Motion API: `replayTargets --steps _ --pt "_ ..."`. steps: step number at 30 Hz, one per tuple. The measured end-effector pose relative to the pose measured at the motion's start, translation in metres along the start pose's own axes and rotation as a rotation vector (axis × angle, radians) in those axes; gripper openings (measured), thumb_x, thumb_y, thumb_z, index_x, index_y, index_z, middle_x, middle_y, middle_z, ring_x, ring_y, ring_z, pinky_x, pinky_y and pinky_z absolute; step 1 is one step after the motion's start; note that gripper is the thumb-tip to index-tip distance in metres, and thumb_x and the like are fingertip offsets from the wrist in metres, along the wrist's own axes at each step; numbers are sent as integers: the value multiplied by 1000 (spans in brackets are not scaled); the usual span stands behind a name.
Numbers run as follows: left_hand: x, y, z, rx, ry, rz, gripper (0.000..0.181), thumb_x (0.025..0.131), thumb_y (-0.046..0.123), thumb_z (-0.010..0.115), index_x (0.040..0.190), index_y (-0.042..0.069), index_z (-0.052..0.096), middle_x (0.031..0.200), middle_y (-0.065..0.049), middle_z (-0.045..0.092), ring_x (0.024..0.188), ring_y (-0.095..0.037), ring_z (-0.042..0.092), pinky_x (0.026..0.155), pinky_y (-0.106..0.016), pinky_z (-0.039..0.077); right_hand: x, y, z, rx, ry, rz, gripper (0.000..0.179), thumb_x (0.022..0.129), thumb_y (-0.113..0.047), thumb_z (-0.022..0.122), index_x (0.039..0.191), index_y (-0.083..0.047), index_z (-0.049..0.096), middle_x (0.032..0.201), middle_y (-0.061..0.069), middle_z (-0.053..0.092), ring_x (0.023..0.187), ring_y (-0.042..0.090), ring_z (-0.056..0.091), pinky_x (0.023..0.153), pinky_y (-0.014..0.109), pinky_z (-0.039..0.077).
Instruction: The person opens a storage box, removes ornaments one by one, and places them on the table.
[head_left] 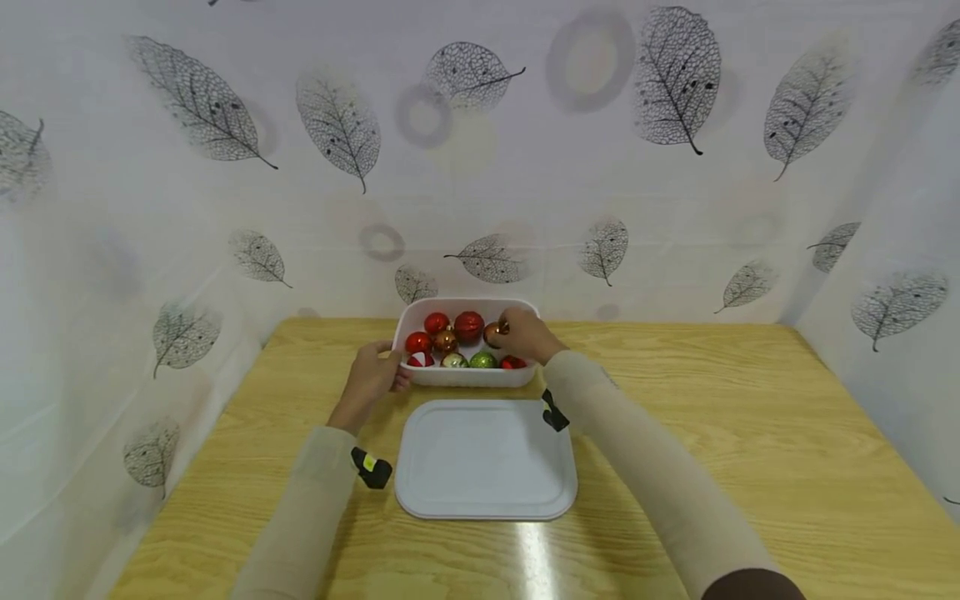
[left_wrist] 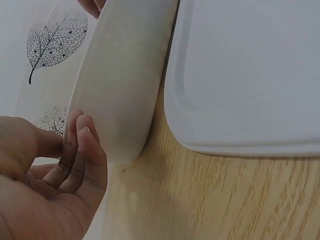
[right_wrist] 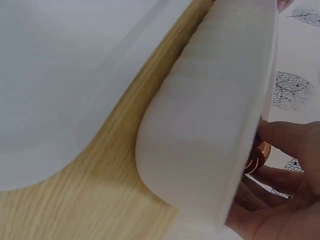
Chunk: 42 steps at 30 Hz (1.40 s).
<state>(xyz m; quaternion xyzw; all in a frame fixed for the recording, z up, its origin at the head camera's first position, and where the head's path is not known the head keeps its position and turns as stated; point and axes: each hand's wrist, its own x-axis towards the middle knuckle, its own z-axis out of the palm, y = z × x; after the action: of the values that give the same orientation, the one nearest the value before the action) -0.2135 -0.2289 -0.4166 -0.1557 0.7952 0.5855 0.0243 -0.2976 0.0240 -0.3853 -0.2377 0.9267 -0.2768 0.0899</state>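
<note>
A white plastic container (head_left: 471, 377) stands at the back of the table with several shiny Christmas balls inside, among them a large red ball (head_left: 469, 326), a green ball (head_left: 483, 360) and a gold ball (head_left: 446, 341). My left hand (head_left: 372, 372) grips its left rim, thumb and fingers on either side of the wall, as the left wrist view shows. Over the right end, my right hand (head_left: 527, 335) holds a copper-coloured Christmas ball (right_wrist: 258, 158) between thumb and fingers, partly hidden behind the container's wall in the right wrist view.
In front of the container a white lid (head_left: 486, 458) lies flat on the wooden table (head_left: 720, 450). Behind the table hangs a pale curtain (head_left: 495, 208) with a leaf print, close to the container's back side.
</note>
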Motion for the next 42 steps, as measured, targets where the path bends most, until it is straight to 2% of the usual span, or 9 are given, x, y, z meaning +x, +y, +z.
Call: replayTargets --steps 2,7,12,16,21,34,42 --pt "0 0 0 2 1 -3 47 108 15 45 147 -10 40 80 -13 70 63 -14 66 65 -31 62 -1 -1 -4 28 -9 9 22 98 -14 63 100 8 65 94 17 67 72 20 56 68 35 52" --pt "0 1 0 11 5 -10 46 108 15 45 147 -9 41 80 -13 70 62 -13 66 65 -31 62 -4 -3 -15 45 -22 37 33 100 -19 63 119 9 64 112 22 68 88 27 66 79 39 57" --pt "1 1 0 12 -2 -5 46 109 16 45 147 -10 40 80 -13 71 63 -14 67 65 -31 61 -10 -7 -31 64 -21 32 41 102 -20 61 129 11 59 114 24 68 89 32 70 83 43 58" --pt "1 1 -1 14 -2 -10 47 109 18 45 148 -9 40 81 -13 71 63 -13 67 64 -29 61 -16 -8 -44 53 9 -12 40 102 -19 61 128 11 60 119 26 66 101 36 68 89 47 57" --pt "2 1 -2 19 -4 -12 49 109 19 45 148 -9 39 82 -13 71 63 -13 66 63 -28 60 -20 -4 -57 38 50 -18 40 101 -21 63 126 9 62 123 25 64 114 38 62 94 49 54" --pt "4 -3 -1 22 -10 -15 48 108 18 45 148 -9 40 81 -13 71 63 -13 67 60 -26 59 -42 22 -81 65 80 27 43 101 -24 63 130 8 58 125 25 61 114 39 59 93 52 53" --pt "4 -4 -1 12 -14 9 46 108 15 45 146 -11 40 79 -14 71 60 -13 66 59 -26 59 -51 43 -82 63 104 36 42 100 -23 65 125 10 61 120 26 63 111 40 61 92 52 53"
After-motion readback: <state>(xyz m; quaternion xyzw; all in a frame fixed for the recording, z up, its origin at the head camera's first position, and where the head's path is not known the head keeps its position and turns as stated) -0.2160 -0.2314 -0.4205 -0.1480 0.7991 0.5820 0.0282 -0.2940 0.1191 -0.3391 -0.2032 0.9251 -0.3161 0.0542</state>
